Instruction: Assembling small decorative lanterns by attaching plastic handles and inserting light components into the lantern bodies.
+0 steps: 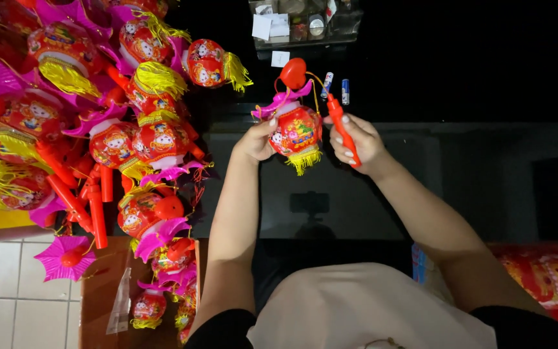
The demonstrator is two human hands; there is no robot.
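Hands holding red toy lantern (295,132), yellow fringe, pink petal top, left hand (258,140) gripping body, right hand (356,143) gripping red handle (343,128)

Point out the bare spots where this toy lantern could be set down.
Free: the dark tabletop right of the right hand, and the strip before the person, below the lantern. Crowded: the lantern pile on the left; two batteries lie behind.

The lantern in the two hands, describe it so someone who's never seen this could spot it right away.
Find the dark glossy table, right of the big lantern pile. Above it, the left hand steadies a small red lantern with a yellow fringe while the right hand grips its red stick. It alone is held up, apart from the pile.
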